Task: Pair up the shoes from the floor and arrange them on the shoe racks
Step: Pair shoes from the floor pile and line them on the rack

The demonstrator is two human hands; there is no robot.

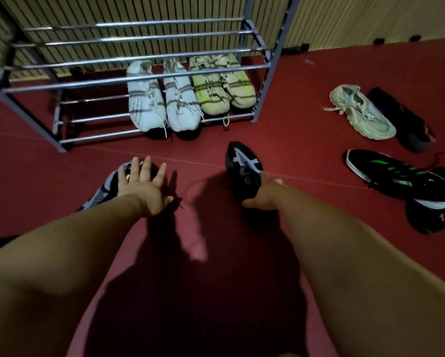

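Head view. A metal shoe rack [138, 78] stands at 11 to 12 o'clock against a slatted wall on the red floor [216, 253]. Its upper rails carry nothing; a lower tier holds, side by side with toes toward the viewer, a white pair [146, 99] and, to its right, a yellow-green pair [211, 91]. Dark toe caps [155, 134] show beneath the white pair. At 9 o'clock the left hand [144, 186] is wide, fingers straight and spread over a black-and-white knit shoe [105, 191] lying on the floor; whether it touches cannot be told. At 3 o'clock, close in, the right hand [265, 195] grips the heel end of a black shoe with white markings [242, 166], toe pointing to the rack. Farther out, at 2 to 4 o'clock, loose shoes lie on the floor: a beige shoe [363, 114] touching a black shoe with orange accents [401, 119], a black shoe with green stripes [396, 176], and another dark shoe [432, 217].
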